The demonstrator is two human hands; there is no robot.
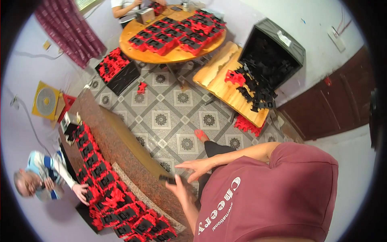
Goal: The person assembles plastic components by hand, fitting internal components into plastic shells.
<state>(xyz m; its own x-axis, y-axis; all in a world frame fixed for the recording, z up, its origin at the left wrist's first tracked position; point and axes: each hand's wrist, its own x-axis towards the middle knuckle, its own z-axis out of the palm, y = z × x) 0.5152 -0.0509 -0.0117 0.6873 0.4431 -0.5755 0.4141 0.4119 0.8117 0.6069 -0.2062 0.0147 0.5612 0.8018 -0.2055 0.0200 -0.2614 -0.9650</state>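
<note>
My left hand (182, 192) is closed around a small black plastic part (167, 178), held at the edge of the brown stone counter (135, 161). Just above it, my right hand (196, 167) is empty, fingers stretched out toward the counter and apart. Closest on the counter are rows of red plastic frames with black inserts (143, 224), some of them overlapping at the near end. The part's far side is partly hidden by my left fingers.
A person's hand (80, 192) touches red frames across the counter. Red and black units (161, 38) cover a round wooden table (133, 52), where another person works. Black parts (258, 92) spill from a tilted bin (296, 54) onto a wooden bench (217, 68). One red piece (142, 88) lies on the floor.
</note>
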